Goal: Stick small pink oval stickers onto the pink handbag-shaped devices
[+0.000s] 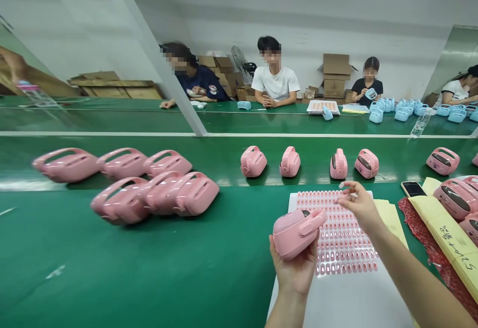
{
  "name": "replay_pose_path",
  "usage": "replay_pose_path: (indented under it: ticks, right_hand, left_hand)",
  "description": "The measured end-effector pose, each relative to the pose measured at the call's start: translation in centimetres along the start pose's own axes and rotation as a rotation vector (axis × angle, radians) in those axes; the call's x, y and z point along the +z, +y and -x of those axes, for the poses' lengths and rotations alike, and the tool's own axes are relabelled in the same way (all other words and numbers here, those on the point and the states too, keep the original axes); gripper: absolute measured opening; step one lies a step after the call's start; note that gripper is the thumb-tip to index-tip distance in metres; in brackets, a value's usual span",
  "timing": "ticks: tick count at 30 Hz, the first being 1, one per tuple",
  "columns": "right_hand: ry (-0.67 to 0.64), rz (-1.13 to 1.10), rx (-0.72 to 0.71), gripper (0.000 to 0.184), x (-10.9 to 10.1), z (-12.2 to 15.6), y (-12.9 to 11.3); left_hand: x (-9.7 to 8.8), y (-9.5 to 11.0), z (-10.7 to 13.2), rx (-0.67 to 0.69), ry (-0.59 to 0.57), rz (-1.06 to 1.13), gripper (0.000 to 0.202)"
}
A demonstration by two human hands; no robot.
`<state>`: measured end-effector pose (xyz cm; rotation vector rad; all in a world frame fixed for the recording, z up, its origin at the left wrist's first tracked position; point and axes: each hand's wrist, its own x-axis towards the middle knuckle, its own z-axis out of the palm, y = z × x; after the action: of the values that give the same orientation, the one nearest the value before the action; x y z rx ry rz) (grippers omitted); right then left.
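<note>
My left hand [296, 267] is closed around a pink plastic casing [295, 232] with a handle, held up above the table's near edge. My right hand [357, 201] pinches a small sticker [341, 185] between thumb and forefinger, just above a white sheet of pink stickers [338, 238] lying flat in front of me. The sticker is a short way to the right of the casing and not touching it.
Several pink casings [157, 188] ride the green conveyor belt [149, 268] at left and in a row further back. More pink casings [453, 198], a phone [413, 188] and yellow envelopes [448, 233] lie at right. Across the belt, other people sit with blue casings [403, 111] and cardboard boxes [336, 74].
</note>
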<state>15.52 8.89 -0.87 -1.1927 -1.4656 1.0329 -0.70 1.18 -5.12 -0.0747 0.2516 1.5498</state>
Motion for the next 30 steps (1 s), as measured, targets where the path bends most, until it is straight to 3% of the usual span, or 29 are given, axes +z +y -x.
replay_pose_path:
  ticks: [2, 4, 7, 14, 20, 23, 26, 28, 30]
  right_hand:
    - [-0.079, -0.364, 0.039, 0.04, 1.9, 2.5, -1.6]
    - [-0.12, -0.526, 0.086, 0.044, 3.4, 4.2, -2.8]
    - [-0.067, -0.572, 0.121, 0.047, 4.6, 5.0, -3.7]
    - [0.049, -0.587, 0.131, 0.046, 5.1, 4.8, -3.5]
    - [0.085, -0.6, 0.087, 0.043, 5.7, 5.2, -3.7]
    - [0.134, -0.454, -0.011, 0.036, 6.1, 5.7, -3.3]
    - [0.222, -0.156, -0.279, 0.023, 6.1, 6.1, -2.4]
    - [0.219, 0.007, -0.467, 0.026, 5.6, 6.0, -1.9]
    - [0.204, 0.087, -0.524, 0.033, 5.0, 5.8, -1.8]
  left_hand:
    - [0.3, -0.5, 0.1, 0.028, -0.013, -0.006, 0.064]
    - [0.8, -0.9, 0.1, 0.069, -0.011, 0.007, 0.057]
    - [1.5, -1.3, 0.3, 0.112, 0.006, 0.009, 0.049]
    - [3.0, -1.7, 1.0, 0.119, 0.109, 0.052, 0.045]
    - [2.1, -1.7, 0.8, 0.124, -0.027, -0.021, 0.05]
    - [1.8, -1.8, 0.8, 0.119, 0.013, 0.003, 0.053]
    - [1.9, -1.8, 1.0, 0.074, 0.096, 0.06, 0.054]
    - [2.0, -1.7, 1.2, 0.052, 0.117, 0.076, 0.055]
    - [2.0, -1.7, 1.3, 0.067, 0.111, 0.058, 0.056]
